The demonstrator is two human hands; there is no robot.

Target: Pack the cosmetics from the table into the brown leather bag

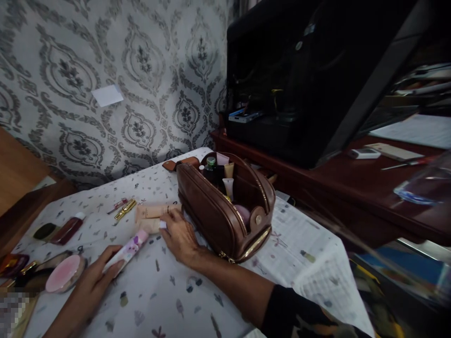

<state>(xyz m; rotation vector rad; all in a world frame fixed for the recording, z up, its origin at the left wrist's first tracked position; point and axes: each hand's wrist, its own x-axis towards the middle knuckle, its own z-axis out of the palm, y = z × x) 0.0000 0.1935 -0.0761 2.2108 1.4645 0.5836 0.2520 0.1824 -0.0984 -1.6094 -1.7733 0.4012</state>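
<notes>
My left hand [97, 277] is closed around a white and pink floral tube [128, 249], which points up and away to the right. My right hand [181, 239] rests by the front of the brown cosmetic bag [207, 211], its thumb and fingers pinched at the whitish cap of a small beige tube [151, 227]. A larger peach tube [151, 211] lies just behind it, partly under my fingers. The bag stands unzipped. Inside are a green-capped bottle [210, 162], a white tube [229, 188] and other upright items.
To the left lie gold lipstick tubes [125, 209], a dark red bottle [69, 229] and a round pink compact [66, 273]. A patterned white cloth [183, 300] covers the table. At the right, a dark red desk [317, 188] carries a large black screen [282, 84].
</notes>
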